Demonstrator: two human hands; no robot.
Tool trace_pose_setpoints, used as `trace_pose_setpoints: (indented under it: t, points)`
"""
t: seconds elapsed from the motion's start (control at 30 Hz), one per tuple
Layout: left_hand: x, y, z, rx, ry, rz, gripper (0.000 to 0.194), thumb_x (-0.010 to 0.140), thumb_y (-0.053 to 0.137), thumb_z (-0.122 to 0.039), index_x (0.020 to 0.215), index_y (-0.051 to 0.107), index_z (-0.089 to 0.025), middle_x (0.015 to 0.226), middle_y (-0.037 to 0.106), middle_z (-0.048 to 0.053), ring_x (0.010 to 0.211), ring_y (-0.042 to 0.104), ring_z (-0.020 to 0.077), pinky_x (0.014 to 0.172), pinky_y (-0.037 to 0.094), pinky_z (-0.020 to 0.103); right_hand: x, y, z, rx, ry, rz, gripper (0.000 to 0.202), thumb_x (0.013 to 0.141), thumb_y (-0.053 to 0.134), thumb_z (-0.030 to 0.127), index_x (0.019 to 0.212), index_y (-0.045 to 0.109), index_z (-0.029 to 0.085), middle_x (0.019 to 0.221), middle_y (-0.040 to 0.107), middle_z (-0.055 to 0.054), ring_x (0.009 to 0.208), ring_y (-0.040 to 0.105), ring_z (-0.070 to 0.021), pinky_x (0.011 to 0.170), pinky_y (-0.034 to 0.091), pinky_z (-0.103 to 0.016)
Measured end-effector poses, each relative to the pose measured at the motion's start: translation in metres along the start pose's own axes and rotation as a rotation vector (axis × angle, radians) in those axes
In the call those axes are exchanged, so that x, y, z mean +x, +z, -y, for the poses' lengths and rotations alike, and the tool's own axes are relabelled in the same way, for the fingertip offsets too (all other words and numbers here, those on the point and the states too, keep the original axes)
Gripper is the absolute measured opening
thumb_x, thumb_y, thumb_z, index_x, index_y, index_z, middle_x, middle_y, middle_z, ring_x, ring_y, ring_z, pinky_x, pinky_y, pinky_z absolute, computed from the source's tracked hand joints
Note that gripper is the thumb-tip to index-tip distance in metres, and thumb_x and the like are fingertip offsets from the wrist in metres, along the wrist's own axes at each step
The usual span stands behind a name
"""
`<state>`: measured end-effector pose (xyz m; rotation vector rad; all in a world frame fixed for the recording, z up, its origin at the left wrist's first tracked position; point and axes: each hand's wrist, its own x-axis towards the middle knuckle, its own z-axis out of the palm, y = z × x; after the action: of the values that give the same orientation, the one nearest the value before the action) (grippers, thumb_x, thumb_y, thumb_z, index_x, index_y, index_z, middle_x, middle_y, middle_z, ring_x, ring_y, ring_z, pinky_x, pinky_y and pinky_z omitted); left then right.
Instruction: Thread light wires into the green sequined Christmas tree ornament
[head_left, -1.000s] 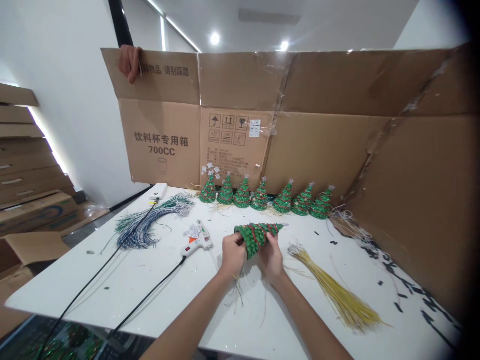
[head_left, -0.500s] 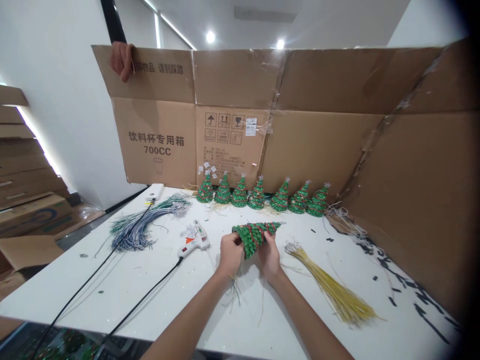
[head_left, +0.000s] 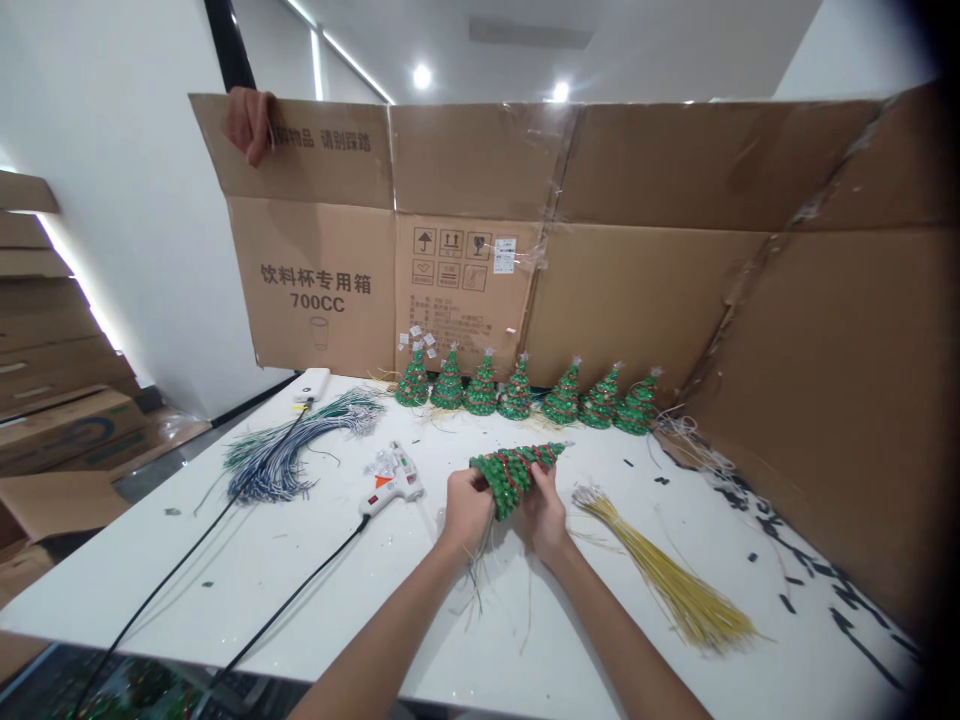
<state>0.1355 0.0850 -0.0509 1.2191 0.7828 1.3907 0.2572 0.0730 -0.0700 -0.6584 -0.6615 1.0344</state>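
Between my hands a small green Christmas tree (head_left: 511,478) with a red garland lies tilted on its side, its tip pointing right and its open base toward the left. My left hand (head_left: 469,508) grips the base rim, with the fingertips partly hidden inside. My right hand (head_left: 545,510) closes on the tree's lower right side near the middle. Thin loose wires (head_left: 476,585) trail below the base. Left of my hands lies a white hot glue gun (head_left: 394,485) with an orange part. To the right rests a bundle of yellow wires (head_left: 667,575).
Several finished-looking trees (head_left: 520,388) stand in a row along the cardboard wall (head_left: 637,300). A bundle of blue and green wires (head_left: 281,455) lies at left, crossed by a black cord (head_left: 184,560). Black scraps (head_left: 784,602) are scattered at the right of the white table (head_left: 300,610).
Both hands keep their hold on the tree, which stays almost in place. The whole view has shifted slightly, so things appear a little farther right.
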Motion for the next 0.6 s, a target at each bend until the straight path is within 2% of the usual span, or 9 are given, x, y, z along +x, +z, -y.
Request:
trace_pose_setpoints:
  t: [0.2, 0.33, 0.47, 0.6]
  points:
    - [-0.0011, 0.0012, 0.0055, 0.021, 0.004, 0.019, 0.018, 0.071, 0.075, -0.027, 0.076, 0.082, -0.011, 0.061, 0.069, 0.001, 0.060, 0.059, 0.0161, 0.060, 0.048, 0.026, 0.0023, -0.0012, 0.0002, 0.017, 0.019, -0.014, 0.039, 0.081, 0.082, 0.040, 0.116, 0.067, 0.035, 0.107, 0.075, 0.005, 0.108, 0.068, -0.0239, 0.099, 0.052, -0.040]
    - [-0.0030, 0.0024, 0.0082, 0.047, 0.027, 0.015, 0.015, 0.072, 0.070, -0.022, 0.073, 0.081, -0.011, 0.061, 0.068, 0.001, 0.061, 0.059, 0.0163, 0.061, 0.048, 0.026, 0.0057, -0.0035, -0.0021, 0.041, 0.026, -0.009, 0.027, 0.087, 0.078, 0.040, 0.109, 0.069, 0.028, 0.106, 0.074, 0.001, 0.101, 0.069, -0.0229, 0.095, 0.055, -0.041]
    - [-0.0043, 0.0033, 0.0104, 0.070, 0.047, 0.003, 0.016, 0.071, 0.067, -0.019, 0.073, 0.080, -0.011, 0.061, 0.068, 0.001, 0.064, 0.059, 0.0168, 0.063, 0.049, 0.026, 0.0081, -0.0062, -0.0049, 0.058, 0.031, -0.011, 0.033, 0.098, 0.068, 0.039, 0.123, 0.065, 0.019, 0.122, 0.068, -0.008, 0.104, 0.068, -0.0233, 0.090, 0.059, -0.044]
    - [-0.0055, 0.0032, 0.0094, 0.087, 0.058, -0.003, 0.016, 0.072, 0.067, -0.019, 0.075, 0.081, -0.012, 0.065, 0.069, 0.001, 0.064, 0.059, 0.0164, 0.064, 0.049, 0.026, 0.0077, -0.0072, -0.0054, 0.065, 0.043, -0.017, 0.036, 0.099, 0.067, 0.039, 0.128, 0.063, 0.019, 0.128, 0.065, -0.010, 0.106, 0.068, -0.0242, 0.090, 0.060, -0.045]
